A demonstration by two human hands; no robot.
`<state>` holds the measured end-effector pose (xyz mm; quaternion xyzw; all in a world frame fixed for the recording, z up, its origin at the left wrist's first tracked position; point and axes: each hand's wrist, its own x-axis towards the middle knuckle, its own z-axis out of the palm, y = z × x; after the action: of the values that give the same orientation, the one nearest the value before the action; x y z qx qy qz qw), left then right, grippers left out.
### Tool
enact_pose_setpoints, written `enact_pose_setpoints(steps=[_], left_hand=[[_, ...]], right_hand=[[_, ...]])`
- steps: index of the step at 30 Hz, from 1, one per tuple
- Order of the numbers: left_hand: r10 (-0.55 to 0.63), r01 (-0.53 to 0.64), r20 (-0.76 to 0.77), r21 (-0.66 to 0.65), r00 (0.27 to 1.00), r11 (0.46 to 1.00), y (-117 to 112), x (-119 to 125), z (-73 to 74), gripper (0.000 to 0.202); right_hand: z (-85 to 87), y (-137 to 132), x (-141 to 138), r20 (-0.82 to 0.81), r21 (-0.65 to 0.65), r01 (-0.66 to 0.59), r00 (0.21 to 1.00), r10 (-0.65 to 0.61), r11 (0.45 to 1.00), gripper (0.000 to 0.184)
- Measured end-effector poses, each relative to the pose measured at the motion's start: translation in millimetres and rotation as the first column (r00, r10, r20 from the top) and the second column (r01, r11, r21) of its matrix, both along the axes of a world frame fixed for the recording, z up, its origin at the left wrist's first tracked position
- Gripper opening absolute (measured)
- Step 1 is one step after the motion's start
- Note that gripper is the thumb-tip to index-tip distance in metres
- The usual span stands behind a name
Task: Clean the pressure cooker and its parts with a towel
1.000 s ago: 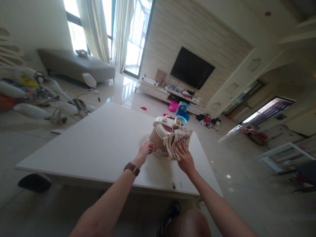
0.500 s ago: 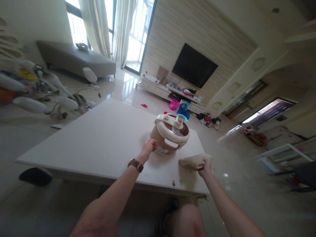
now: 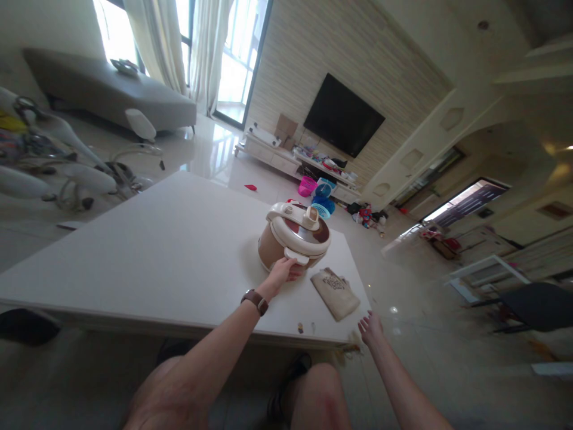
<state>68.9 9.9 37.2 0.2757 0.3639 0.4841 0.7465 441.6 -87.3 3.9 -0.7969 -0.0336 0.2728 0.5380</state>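
Observation:
A beige and brown electric pressure cooker [image 3: 273, 242] stands upright on the white table [image 3: 179, 251], its lid on. My left hand [image 3: 282, 273], with a brown watch on the wrist, has its fingers closed at the cooker's front side handle [image 3: 296, 257]; part of the fingers is hidden. To the right of the cooker lies a folded beige cloth [image 3: 340, 298] with a dark printed pattern. Beyond the table's right edge, close to the cloth but apart from it, my right hand [image 3: 370, 327] is open and holds nothing.
Two small objects [image 3: 300, 328] lie near the table's front edge. A stationary bike-like machine [image 3: 85, 161] stands at the left. Pink and blue baskets [image 3: 307, 186] sit on the floor by the TV cabinet [image 3: 268, 160]. A dark chair [image 3: 532, 306] is at the right.
My right hand has let go of the cloth, which now lies flat on the table, and drawn back a little. My left hand has moved right from the cooker's side to its handle.

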Motion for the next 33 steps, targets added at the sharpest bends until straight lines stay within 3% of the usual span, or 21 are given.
enact_pose_setpoints(steps=[6, 10, 15, 22, 25, 28, 30, 32, 33], left_hand=[[0.286, -0.286, 0.004, -0.021, 0.958, 0.958, 3.7, 44.6, -1.2, 0.023], [0.286, -0.286, 0.019, 0.005, 0.958, 0.958, 2.5, 40.6, -0.4, 0.024], [0.338, -0.337, -0.075, 0.018, 0.938, 0.941, -1.1, 7.2, 0.2, 0.023], [0.508, -0.502, -0.225, 0.087, 0.832, 0.86, 6.4, -82.7, -4.2, 0.024], [0.568, -0.562, -0.22, 0.095, 0.793, 0.822, 17.2, -117.3, -1.4, 0.025], [0.599, -0.594, -0.243, 0.103, 0.763, 0.798, 25.8, -137.2, 0.9, 0.024], [0.613, -0.595, -0.298, 0.161, 0.731, 0.788, 25.7, -141.5, -0.1, 0.026], [0.627, -0.585, -0.345, 0.23, 0.698, 0.778, 20.5, -140.8, -3.3, 0.029], [0.632, -0.579, -0.359, 0.257, 0.686, 0.774, 16.6, -139.4, -5.2, 0.03]], right_hand=[[20.4, -19.5, 2.8, 0.056, 0.089, -0.137, 0.99, 0.133, 0.987, 0.022], [36.0, -25.6, -0.4, 0.093, 0.122, -0.193, 0.979, 0.182, 0.974, 0.02], [45.4, -22.1, -23.4, 0.088, 0.117, -0.271, 0.961, 0.262, 0.955, 0.018], [72.2, 17.6, -70.0, 0.194, 0.15, -0.496, 0.863, 0.466, 0.855, 0.024], [94.3, 56.5, -96.6, 0.295, 0.145, -0.612, 0.777, 0.557, 0.777, 0.024], [119.6, 103.5, -127.8, 0.42, 0.099, -0.731, 0.646, 0.638, 0.675, 0.023], [133.9, 133.5, -147.4, 0.607, -0.13, -0.837, 0.357, 0.711, 0.531, 0.022], [142.2, 158.6, -163.1, 0.649, -0.275, -0.832, 0.209, 0.731, 0.482, 0.019], [143.3, 168.7, -169.3, 0.647, -0.308, -0.822, 0.187, 0.739, 0.478, 0.017]])
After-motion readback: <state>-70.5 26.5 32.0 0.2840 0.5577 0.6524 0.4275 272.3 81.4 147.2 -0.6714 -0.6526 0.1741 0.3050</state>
